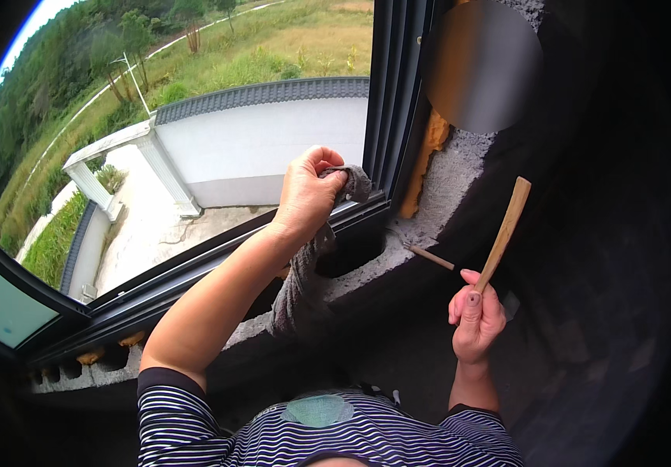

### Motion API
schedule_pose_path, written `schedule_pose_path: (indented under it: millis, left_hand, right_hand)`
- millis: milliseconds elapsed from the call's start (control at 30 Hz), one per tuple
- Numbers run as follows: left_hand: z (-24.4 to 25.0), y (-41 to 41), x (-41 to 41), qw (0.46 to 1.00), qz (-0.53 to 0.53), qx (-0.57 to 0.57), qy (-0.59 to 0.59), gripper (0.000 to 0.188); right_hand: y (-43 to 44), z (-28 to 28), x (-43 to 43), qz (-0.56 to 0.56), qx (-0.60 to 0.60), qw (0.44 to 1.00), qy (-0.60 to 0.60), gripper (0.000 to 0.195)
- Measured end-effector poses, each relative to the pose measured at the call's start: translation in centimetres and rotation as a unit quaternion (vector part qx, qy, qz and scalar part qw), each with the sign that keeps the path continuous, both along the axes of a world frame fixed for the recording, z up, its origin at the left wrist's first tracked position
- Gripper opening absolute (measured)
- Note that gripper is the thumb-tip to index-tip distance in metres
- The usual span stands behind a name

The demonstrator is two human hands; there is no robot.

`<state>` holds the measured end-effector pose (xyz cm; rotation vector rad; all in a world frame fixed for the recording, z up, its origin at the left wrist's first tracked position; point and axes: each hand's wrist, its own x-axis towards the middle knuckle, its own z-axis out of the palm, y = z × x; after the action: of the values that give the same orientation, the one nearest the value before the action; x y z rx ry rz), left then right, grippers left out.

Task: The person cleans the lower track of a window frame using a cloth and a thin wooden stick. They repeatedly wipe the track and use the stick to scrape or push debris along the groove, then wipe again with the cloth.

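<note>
My left hand (pixel 312 190) pinches one end of a grey cloth (pixel 358 184) at the lower corner of a dark metal window frame (pixel 388 201). The cloth's rest hangs, twisted, below the hand over the inner edge of the rough sill (pixel 364 277). In my right hand (pixel 478 318) a flat wooden strip (pixel 505 233) points upward, gripped near its lower end. That hand is held off to the right of the window, apart from the cloth. A small tool with a thin wooden handle (pixel 431 257) lies on the sill corner; its far end is hard to make out.
Orange expanding foam (pixel 426 163) runs along the frame beside the rough concrete reveal (pixel 458 175). Hollows open in the sill below the track. A glass pane (pixel 5 298) stands at the left. Outside, a white wall (pixel 271 134) borders a paved yard far below. The room's right side is dark.
</note>
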<state>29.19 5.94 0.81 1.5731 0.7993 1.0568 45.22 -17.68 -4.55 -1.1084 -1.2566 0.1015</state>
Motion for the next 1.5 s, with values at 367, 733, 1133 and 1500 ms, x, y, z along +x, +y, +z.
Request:
schedule_pose_path:
  millis: [367,733,1133,1500]
  left_hand:
    - [-5.7,0.8,6.1,0.974,0.079,0.133,0.169,0.015]
    - [-4.2,-0.7,5.3,0.873,-0.007,0.267,0.408,0.028]
    - [-4.7,1.3,6.2,0.924,0.003,0.157,0.348,0.018]
    - [-4.9,1.4,6.3,0.941,0.019,0.139,0.306,0.018]
  right_hand:
    - [-0.7,-0.9,2.0,-0.037,-0.037,0.992,-0.115,0.025]
    - [0.9,4.1,3.5,-0.173,-0.162,0.904,-0.355,0.037]
    - [1.6,12.3,2.0,-0.197,-0.172,0.671,-0.694,0.021]
    - [6.6,13.1,-1.0,-0.173,-0.264,0.538,-0.782,0.007]
